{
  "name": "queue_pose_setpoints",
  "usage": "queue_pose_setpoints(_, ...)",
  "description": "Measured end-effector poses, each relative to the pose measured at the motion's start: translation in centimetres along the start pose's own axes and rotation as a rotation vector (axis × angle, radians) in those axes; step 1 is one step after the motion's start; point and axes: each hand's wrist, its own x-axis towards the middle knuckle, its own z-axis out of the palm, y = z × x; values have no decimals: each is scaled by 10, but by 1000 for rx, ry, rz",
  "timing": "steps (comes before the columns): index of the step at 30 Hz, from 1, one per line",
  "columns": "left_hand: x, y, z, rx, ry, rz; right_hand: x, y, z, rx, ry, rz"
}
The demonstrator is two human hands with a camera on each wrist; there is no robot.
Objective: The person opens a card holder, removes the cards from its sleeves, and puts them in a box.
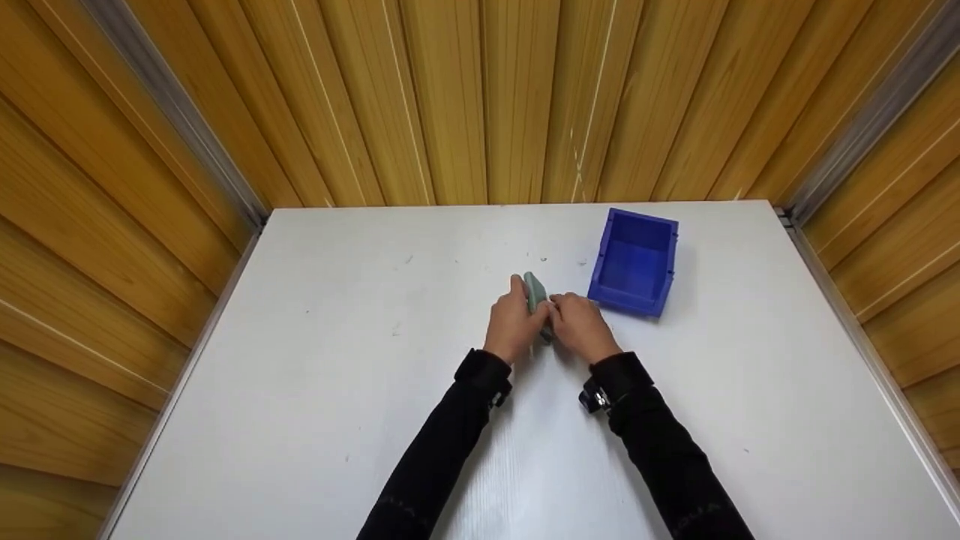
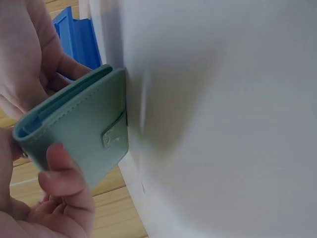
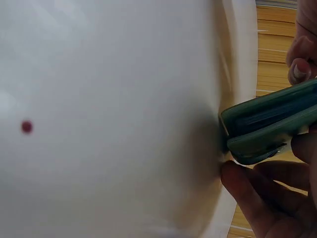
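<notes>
Head view — green wallet [image 1: 534,289] held between both hands [image 1: 514,321] [image 1: 583,326].

Nothing is legible (the sleeve marks [image 1: 697,516] are too faint).

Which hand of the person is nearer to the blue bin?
The right hand, close by the near left corner of the blue bin; the left hand is farther to the left, holding the green wallet.

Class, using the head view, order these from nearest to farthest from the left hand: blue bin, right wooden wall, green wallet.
1. Green wallet: held by the left hand.
2. Blue bin: forward and to the right.
3. Right wooden wall: off at the far right.
</notes>
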Motion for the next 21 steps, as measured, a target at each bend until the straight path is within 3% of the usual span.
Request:
queue_pose_setpoints(4, -1, 0, 2, 12, 30, 9, 1, 0, 6, -17, 49, 26)
queue_pose_setpoints(10, -1, 1, 3, 22, 64, 31, 2, -1, 11, -21, 25, 13)
queue_pose_setpoints(21, -2, 1, 2, 57, 21, 53, 8, -1, 9, -114, 20, -21)
